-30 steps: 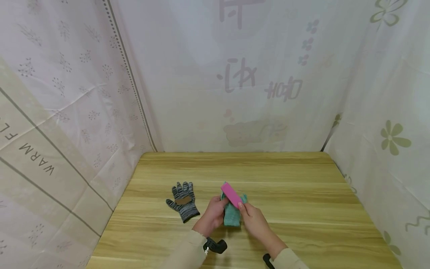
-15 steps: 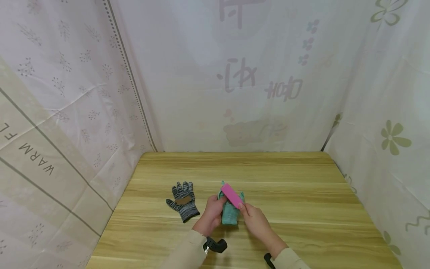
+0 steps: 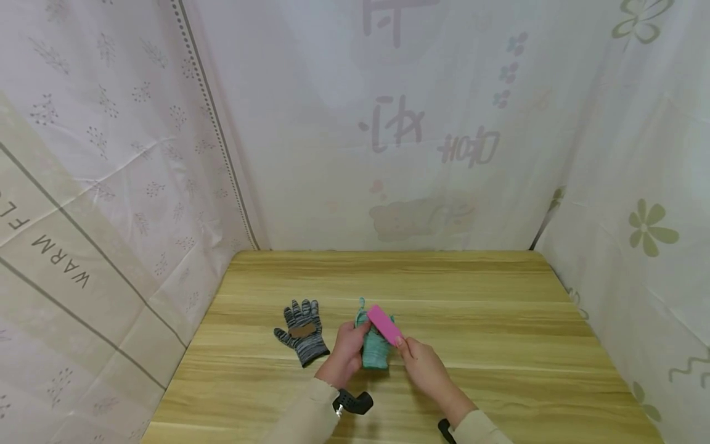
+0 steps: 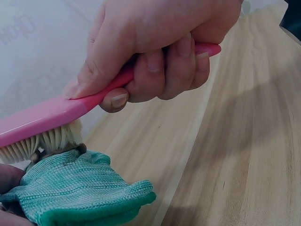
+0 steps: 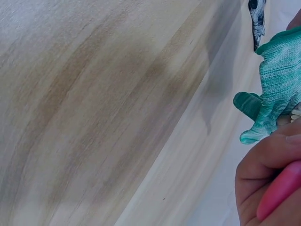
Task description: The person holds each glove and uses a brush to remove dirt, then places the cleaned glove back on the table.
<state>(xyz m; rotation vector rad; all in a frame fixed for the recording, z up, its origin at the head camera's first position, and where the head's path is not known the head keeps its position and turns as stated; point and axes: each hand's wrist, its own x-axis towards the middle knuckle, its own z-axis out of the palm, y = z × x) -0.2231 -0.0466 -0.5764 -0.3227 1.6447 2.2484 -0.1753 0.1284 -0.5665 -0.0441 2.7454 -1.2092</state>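
Shifted slightly left in 1 second, a green glove [image 3: 375,356] is gripped by a person's left hand [image 3: 346,353] beneath the pink brush [image 3: 385,324] grasped in the right hand [image 3: 424,370]; 1 gray glove [image 3: 309,346] lies to the left on the wooden table [image 3: 488,308].

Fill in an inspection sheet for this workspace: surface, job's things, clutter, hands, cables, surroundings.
Surface: wood-grain table, pale yellow-brown
Job's things: pink brush, bristles against the green knit glove
Clutter: grey-and-black knit glove with a brown patch, lying left of the hands
Hands: left hand holds the green knit glove; right hand grips the pink brush
Cables: nothing seen
Surroundings: pale printed fabric behind and on both sides
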